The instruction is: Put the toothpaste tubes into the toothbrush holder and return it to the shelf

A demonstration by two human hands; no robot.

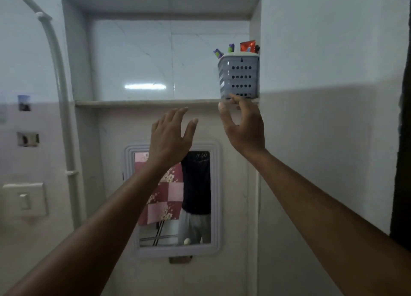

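Note:
A pale perforated toothbrush holder [239, 76] stands upright at the right end of the wall-niche shelf [144, 103]. A red toothpaste tube [247, 46] and purple-green tube and brush ends [230, 48] stick out of its top. My right hand [242, 126] is raised just below the holder, fingers apart, with fingertips touching or nearly touching its bottom edge. My left hand [170, 137] is raised lower and to the left, under the shelf lip, fingers spread and holding nothing.
A framed mirror [173, 197] hangs on the wall under the shelf. A white pipe [64, 108] runs down the wall at left, with a light switch [24, 199] beside it. A dark door edge [402, 162] stands at far right.

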